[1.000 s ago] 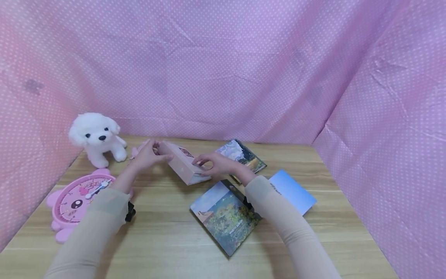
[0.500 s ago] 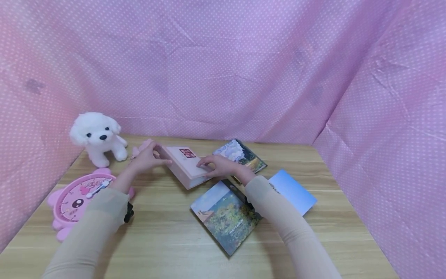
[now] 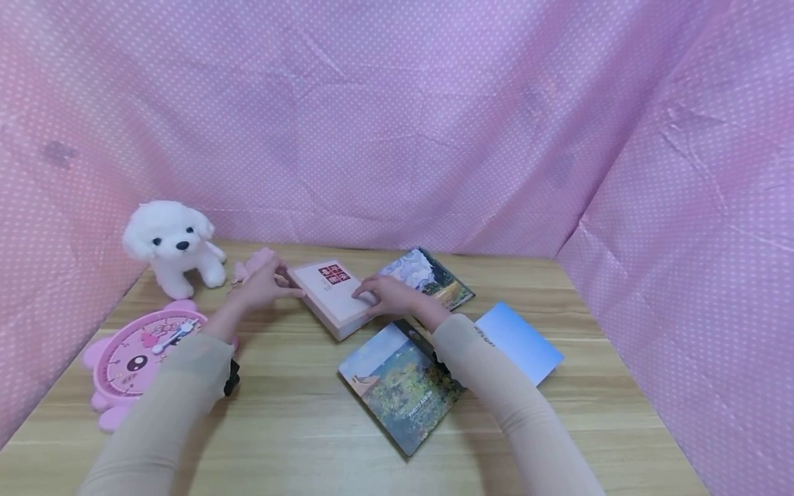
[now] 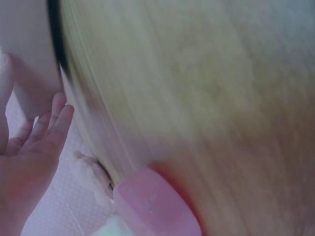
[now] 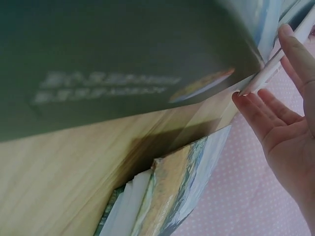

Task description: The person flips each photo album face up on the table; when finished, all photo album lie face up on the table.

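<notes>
Pink polka-dotted cloth (image 3: 397,124) walled in the wood-grain table (image 3: 285,427). Over it, the left forearm (image 3: 161,420) and right forearm (image 3: 521,413) reached forward from the near edge, angling inward. Beside the left one sat a pink clock (image 3: 118,358), partly covered by the sleeve; behind that stood a white plush dog (image 3: 170,231).

Nearest the front lay a photo album (image 3: 397,386), its right side beneath the right forearm. Just beyond it, towards the table's back and between the hands, was the thick pink book (image 3: 325,303), cover closed and printed face up. Whether its whole base met the wood could not be told. Its handling looked well along, with release not yet done. A blue booklet (image 3: 524,341) and a painted book (image 3: 428,272) lay to the right, no hand on either.

The left hand (image 3: 257,286) held the pink book's left end, thumb nearer the viewer, fingers on the far side. The right hand (image 3: 397,296), wrist bent inward, pinched its right edge between thumb and fingertips (image 5: 243,101). Smallest was the red emblem (image 3: 335,274) on the cover.
</notes>
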A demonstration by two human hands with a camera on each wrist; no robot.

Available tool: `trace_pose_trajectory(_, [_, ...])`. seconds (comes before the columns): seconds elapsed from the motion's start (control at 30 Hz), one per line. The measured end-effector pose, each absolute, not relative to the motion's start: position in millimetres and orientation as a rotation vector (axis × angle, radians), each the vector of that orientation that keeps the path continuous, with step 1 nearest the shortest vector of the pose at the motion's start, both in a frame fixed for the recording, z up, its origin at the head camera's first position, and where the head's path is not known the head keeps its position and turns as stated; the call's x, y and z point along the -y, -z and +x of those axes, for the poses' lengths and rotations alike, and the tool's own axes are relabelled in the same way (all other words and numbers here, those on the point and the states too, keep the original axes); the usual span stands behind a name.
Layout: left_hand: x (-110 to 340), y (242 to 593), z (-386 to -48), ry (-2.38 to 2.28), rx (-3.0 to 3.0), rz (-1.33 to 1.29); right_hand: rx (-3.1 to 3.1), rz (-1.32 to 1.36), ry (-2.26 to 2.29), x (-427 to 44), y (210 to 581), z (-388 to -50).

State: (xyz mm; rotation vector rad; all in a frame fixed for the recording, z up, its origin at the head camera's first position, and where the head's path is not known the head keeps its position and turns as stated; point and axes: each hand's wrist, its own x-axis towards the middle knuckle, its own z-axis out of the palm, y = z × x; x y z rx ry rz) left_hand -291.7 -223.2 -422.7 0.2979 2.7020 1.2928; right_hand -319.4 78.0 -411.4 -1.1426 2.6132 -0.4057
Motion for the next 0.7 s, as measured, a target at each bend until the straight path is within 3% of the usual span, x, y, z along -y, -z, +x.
trace_pose_trajectory(0.3, [226, 422, -292, -1.190, -2.768, 0.419, -2.610, -1.063, 0.389, -78, 414, -317])
trace_pose_trajectory(0.7, [238, 426, -293, -1.086, -2.748, 0.532, -2.570, -1.184, 0.360, -79, 416, -312])
